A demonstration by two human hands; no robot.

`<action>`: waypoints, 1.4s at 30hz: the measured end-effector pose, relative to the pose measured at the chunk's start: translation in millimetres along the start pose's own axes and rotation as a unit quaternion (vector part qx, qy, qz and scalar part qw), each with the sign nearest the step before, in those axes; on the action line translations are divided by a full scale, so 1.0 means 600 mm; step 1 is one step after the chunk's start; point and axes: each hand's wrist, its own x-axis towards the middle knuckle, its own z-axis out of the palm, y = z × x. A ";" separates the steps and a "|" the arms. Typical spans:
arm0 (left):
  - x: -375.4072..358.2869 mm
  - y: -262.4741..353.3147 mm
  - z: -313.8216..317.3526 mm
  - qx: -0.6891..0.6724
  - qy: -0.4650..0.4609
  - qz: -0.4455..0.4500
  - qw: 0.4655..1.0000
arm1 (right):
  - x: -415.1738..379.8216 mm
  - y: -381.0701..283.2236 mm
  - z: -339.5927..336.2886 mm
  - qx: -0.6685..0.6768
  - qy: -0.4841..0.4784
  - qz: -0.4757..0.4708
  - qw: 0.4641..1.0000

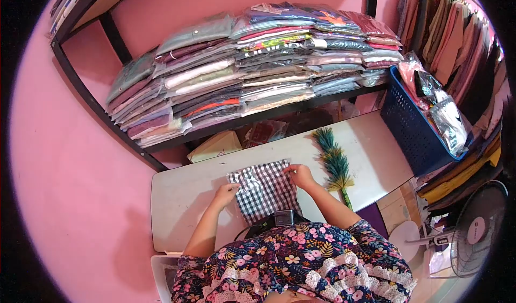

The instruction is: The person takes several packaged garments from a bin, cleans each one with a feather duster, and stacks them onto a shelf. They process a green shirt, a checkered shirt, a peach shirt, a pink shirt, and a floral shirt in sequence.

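A folded black-and-white checked garment in a clear plastic bag (263, 193) lies on the white table (185, 195) in front of my body. Shiny reflections show along the plastic. My left hand (226, 193) pinches the bag's left edge, and my right hand (300, 176) grips it near the upper right corner. The fingertips of both hands are small in view. To the right of the bag rests a green feathery duster (334, 163) with a yellowish collar and a green handle.
A dark shelf (269, 116) beyond the table bears stacks of bagged folded clothes (274, 61). At the table's right end stands a blue plastic basket (416, 134) with bagged items. Hanging garments (457, 29) and a standing fan (475, 230) are farther right.
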 end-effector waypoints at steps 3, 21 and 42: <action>-0.018 0.057 -0.039 -0.069 -0.012 -0.005 0.998 | 0.017 -0.020 -0.017 0.071 0.033 -0.022 0.997; -0.078 0.349 -0.275 -0.145 0.124 0.227 0.955 | 0.016 -0.366 -0.248 -0.079 0.220 -0.471 0.851; -0.100 0.457 -0.689 0.245 0.611 0.262 0.705 | 0.221 -0.816 -0.149 -0.024 0.271 -0.710 0.650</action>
